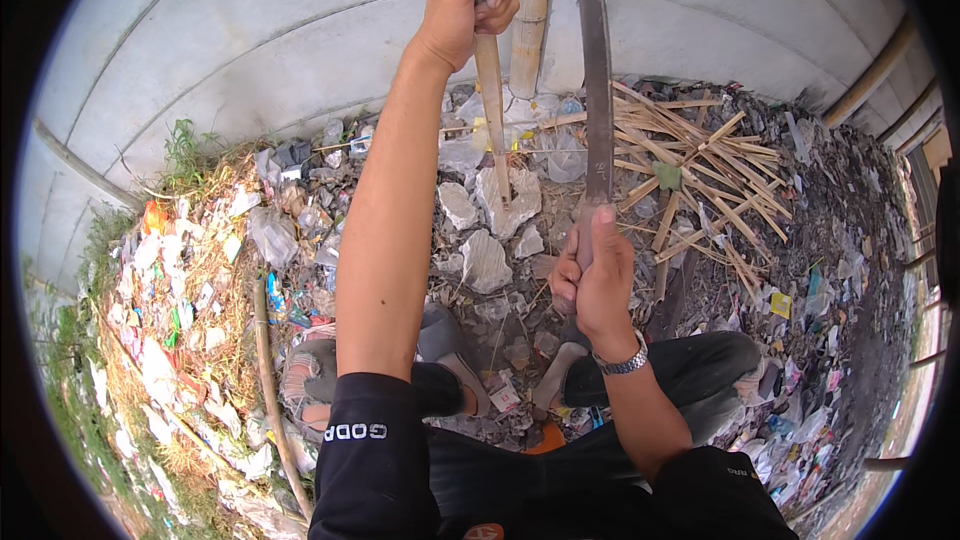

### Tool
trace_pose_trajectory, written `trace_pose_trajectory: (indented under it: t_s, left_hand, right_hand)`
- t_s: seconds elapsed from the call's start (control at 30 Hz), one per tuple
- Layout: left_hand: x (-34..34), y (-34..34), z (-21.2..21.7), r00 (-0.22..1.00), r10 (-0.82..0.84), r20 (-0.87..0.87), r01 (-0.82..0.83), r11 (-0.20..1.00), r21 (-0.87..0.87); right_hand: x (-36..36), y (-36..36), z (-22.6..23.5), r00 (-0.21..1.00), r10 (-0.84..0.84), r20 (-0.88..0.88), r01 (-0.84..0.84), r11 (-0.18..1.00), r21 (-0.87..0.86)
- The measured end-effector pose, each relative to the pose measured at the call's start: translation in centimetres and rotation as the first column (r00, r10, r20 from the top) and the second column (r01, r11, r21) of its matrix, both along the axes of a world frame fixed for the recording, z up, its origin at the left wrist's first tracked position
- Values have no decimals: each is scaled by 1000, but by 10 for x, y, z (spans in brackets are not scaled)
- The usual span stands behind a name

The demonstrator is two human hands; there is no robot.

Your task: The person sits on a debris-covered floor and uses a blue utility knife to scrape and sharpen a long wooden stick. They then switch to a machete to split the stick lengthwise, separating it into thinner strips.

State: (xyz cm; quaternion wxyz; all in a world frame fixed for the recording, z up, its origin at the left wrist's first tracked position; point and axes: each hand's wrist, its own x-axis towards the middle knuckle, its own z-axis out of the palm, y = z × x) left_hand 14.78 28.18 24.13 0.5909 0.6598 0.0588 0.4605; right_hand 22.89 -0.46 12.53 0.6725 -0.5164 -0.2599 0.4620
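Note:
My left hand [466, 12], arm stretched up and forward, is wrapped round a bamboo strip [489, 90]. The strip stands nearly upright, and its lower end meets or hangs just in front of a pale chunk of broken stone [518, 202]. Lower and to the right, my right hand [600, 275] grips a machete [597, 90] by its handle. The long dark blade points up and away from me, to the right of the strip and apart from it. More pale stone pieces [485, 262] lie on the ground between my feet and the wall.
Split bamboo strips [715, 165] lie in a loose pile at the right, with a green leaf [667, 175] on top. A bamboo pole [531, 20] leans at the grey wall [300, 50]. Litter covers the ground. A long stick [268, 360] lies left of my feet.

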Motion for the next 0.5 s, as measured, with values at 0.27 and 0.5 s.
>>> trace_pose_trajectory:
  t_s: [0.27, 0.5]
  left_hand:
    - [-1, 6, 3, 999, 3, 37, -2, 1000, -10]
    - [-6, 9, -8, 999, -35, 38, 38, 996, -75]
  right_hand:
    - [-21, 7, -181, 955, 134, 265, -74, 971, -226]
    - [34, 2, -260, 972, 217, 88, -109, 753, -649]
